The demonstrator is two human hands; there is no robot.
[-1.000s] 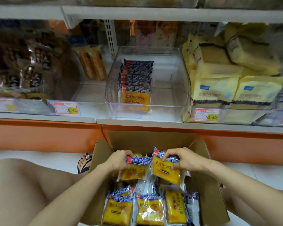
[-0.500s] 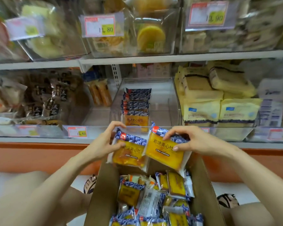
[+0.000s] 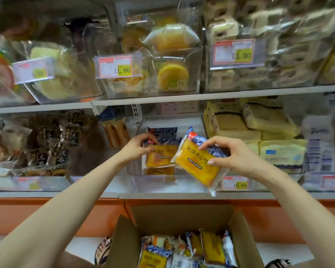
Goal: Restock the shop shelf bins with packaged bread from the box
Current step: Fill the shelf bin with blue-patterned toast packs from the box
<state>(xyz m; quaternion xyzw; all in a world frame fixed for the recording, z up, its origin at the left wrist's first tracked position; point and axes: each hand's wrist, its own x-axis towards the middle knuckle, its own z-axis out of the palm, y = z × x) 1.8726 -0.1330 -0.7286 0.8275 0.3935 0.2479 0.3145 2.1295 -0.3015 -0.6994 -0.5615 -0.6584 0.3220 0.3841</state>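
Both bare arms reach forward and up from the bottom corners toward the middle shelf. The left hand (image 3: 138, 147) sits just left of centre, wrist straight, fingers curled over the top edge of a yellow bread packet (image 3: 160, 156) that it grips and holds upright inside the clear bin (image 3: 153, 182), at the front of the row of matching packets (image 3: 163, 133) already standing there. The right hand (image 3: 230, 153), at three o'clock from the left, pinches a second bread packet (image 3: 196, 161) between thumb below and fingers above; this packet is tilted, its blue-patterned end up toward eleven o'clock and its clear sealed end hanging toward five o'clock, in front of the bin's right front corner and outside it. The two packets overlap slightly in view. Directly below, at six o'clock, the open cardboard box (image 3: 174, 217) stands on the floor against the orange shelf base, more of the same packets (image 3: 211, 246) lying loosely inside. A price tag (image 3: 234, 183) shows just right of the tilted packet.
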